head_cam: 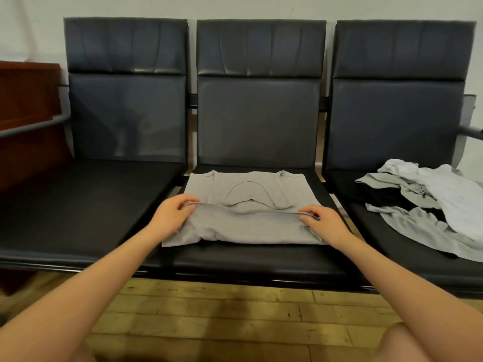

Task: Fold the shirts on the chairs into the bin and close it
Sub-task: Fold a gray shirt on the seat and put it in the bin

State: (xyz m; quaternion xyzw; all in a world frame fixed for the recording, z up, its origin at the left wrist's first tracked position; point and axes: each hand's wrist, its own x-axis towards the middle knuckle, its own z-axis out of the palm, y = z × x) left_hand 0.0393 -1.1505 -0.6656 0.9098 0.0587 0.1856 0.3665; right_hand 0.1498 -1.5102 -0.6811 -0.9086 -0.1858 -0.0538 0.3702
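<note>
A grey shirt (248, 226) lies on the middle chair seat (235, 259), its sides folded in and its neckline facing the backrest. The shirt's bottom hem is folded up over the lower half. My left hand (172, 215) pinches the left end of that hem. My right hand (322, 222) pinches the right end of the same hem. A heap of unfolded shirts (428, 205), white, grey and black, lies on the right chair seat. No bin is in view.
Three dark padded chairs stand in a row against a pale wall; the left seat (86, 202) has nothing on it. A reddish wooden cabinet (26, 113) stands at the far left. Wooden floorboards (222, 314) run in front of the chairs.
</note>
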